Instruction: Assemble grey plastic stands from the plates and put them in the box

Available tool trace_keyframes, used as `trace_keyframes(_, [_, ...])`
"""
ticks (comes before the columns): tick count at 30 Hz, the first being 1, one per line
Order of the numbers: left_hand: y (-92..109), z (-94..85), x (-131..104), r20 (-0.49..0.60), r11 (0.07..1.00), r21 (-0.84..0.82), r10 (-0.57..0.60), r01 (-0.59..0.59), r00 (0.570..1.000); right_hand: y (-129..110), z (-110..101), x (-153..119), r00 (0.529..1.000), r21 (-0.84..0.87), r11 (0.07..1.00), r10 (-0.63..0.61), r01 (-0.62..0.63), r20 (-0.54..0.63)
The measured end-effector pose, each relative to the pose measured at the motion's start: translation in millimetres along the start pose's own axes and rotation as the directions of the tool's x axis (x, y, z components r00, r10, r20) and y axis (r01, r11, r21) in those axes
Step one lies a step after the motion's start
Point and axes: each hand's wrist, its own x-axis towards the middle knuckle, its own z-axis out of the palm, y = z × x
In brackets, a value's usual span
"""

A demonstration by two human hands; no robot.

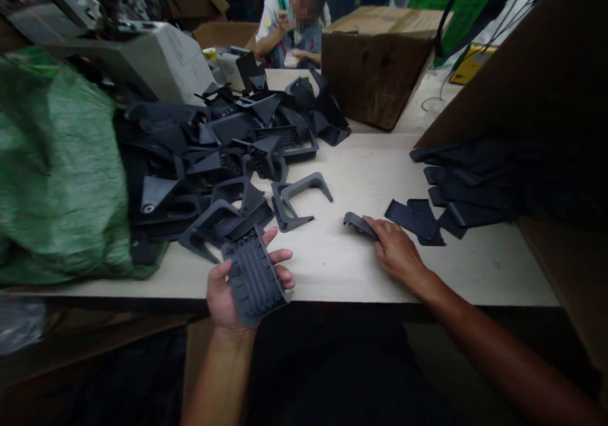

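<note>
A ribbed dark tray (254, 277) sits in the upturned left hand (227, 302), thumb and fingers clamped about its edges, near the pale surface (332, 268). The right hand (398, 252), palm down, pinches a dark bracket (360, 223) between its fingers, with flat dark parts (418, 219) just beside. A heap of dark parts (228, 128) crowds the left, against a green sack (61, 166); behind stand a cardboard box (375, 65) and a seated person (289, 27).

You can read no lettering, number, brand or sign here. The dark marks (360, 57) on the front of the brown cardboard box (370, 87) at the back of the pale flat worktop (342, 274) are too blurred for you to make out as text.
</note>
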Motion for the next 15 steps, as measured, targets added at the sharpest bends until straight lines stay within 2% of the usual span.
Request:
trace_keyframes(4, [-2, -4.2, 0, 0.017, 1.0, 0.017, 0.0, 0.0, 1.0, -12, 9, -7, 0.993, -0.11, 0.993, 0.048, -0.036, 0.108])
trace_keyframes(9, [-9, -8.2, 4, 0.113, 0.996, -0.073, -0.037, 0.046, 0.993, -3, 0, 5, 0.975, -0.146, 0.988, -0.008, 0.041, 0.222])
trace_keyframes(12, [-13, -10.7, 6, 0.113, 0.974, -0.215, -0.04, 0.064, 0.993, -5, -10, 11, 0.969, -0.065, 0.996, -0.043, 0.061, 0.242])
trace_keyframes(15, [-18, -9.6, 7, 0.027, 0.937, -0.348, -0.006, 0.015, 1.0, -31, -27, 8, 0.975, 0.166, 0.986, -0.037, 0.0, 0.219])
